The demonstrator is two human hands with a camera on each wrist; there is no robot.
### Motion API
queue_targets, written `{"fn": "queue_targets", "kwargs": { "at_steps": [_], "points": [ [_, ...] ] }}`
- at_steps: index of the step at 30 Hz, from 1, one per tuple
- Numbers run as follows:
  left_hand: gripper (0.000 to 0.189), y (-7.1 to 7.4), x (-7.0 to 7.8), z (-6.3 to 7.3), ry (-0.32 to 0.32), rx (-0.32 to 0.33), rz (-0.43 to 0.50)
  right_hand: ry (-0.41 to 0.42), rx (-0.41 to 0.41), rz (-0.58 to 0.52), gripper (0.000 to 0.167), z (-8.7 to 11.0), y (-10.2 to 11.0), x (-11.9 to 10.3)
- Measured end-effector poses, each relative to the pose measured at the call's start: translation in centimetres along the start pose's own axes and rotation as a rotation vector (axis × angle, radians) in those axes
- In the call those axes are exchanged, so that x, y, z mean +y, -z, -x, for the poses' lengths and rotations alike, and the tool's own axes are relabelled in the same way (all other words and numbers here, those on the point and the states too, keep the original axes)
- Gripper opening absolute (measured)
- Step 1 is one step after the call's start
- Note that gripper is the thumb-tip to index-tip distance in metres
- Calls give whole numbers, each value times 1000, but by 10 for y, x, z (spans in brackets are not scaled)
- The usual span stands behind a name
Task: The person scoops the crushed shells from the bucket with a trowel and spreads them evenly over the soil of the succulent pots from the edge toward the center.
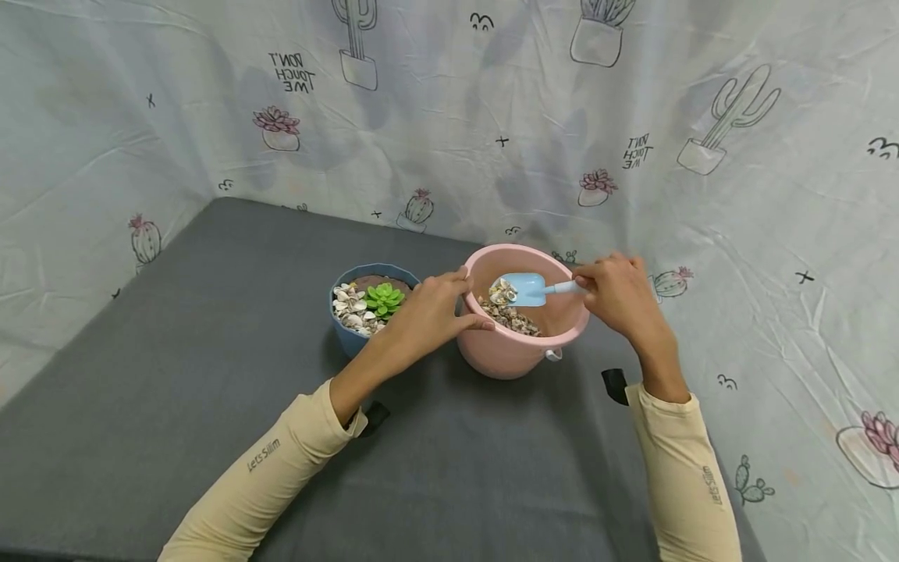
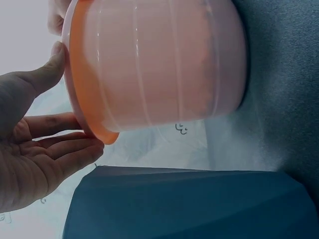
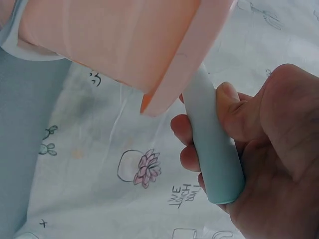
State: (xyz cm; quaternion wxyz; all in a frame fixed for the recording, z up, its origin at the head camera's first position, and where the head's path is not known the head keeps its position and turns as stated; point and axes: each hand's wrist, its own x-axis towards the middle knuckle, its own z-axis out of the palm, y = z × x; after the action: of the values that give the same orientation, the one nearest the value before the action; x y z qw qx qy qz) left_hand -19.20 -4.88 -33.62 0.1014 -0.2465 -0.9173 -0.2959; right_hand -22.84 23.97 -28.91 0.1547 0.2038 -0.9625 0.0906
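The cream sleeves (image 1: 691, 484) both carry small dark print that looks like "Let's Slim". Behind, a creased backdrop (image 1: 449, 101) repeats potted cactus drawings and reversed lettering: "DON'T TOUCH" above a short third word.

The right hand (image 1: 618, 293) pinches the handle of a light blue hand shovel (image 1: 530, 289) between thumb and curled fingers. The shovel's blade lies inside the pink bucket (image 1: 499, 361), carrying a small heap of shell bits (image 1: 502, 292) above the shell gravel (image 1: 516, 318) on the bucket's floor. The left hand (image 1: 431, 308) is spread against the bucket's rim, thumb and fingertips touching it well apart.

Only the head view shows inside the bucket; the left wrist view shows its smooth outer wall ringed with shallow ridges, the right wrist view the handle's blunt round end — smooth and thick in the palm.

Beside the bucket, partly behind the left forearm, stands a blue planter (image 1: 344, 334) with faceted sides. Within its rim sit a glossy green succulent (image 1: 384, 300), pale shells (image 1: 349, 306) and a brown surface (image 1: 372, 282). Bucket and planter both stand on a matt grey table (image 1: 175, 351).
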Motion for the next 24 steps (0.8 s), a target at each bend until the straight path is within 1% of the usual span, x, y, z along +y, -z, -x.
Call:
{"fn": "queue_targets", "kwargs": {
  "at_steps": [4, 7, 9, 13, 16, 19, 21, 24],
  "points": [
    [53, 2, -4, 5, 9, -7, 6, 14, 29, -36, 15, 4, -3, -1],
    [69, 3, -7, 8, 16, -8, 23, 45, 73, -56, 15, 5, -2, -2],
    [73, 4, -9, 10, 11, -13, 30, 62, 106, -65, 17, 5, 2, -4],
    [74, 11, -18, 12, 6, -45, 54, 82, 147, -76, 19, 1, 11, -14],
    [78, 24, -26, 17, 55, -60, 73, 103, 168, -81, 19, -4, 14, -25],
    [85, 44, -37, 26, 142, -51, 84, 122, 179, -91, 20, -10, 15, -37],
    [88, 59, -47, 33, 193, -44, 76, 132, 181, -101, 20, -15, 14, -46],
    [92, 77, -67, 45, 261, -70, 70, 152, 191, -115, 19, -21, 11, -60]
  ]
}}
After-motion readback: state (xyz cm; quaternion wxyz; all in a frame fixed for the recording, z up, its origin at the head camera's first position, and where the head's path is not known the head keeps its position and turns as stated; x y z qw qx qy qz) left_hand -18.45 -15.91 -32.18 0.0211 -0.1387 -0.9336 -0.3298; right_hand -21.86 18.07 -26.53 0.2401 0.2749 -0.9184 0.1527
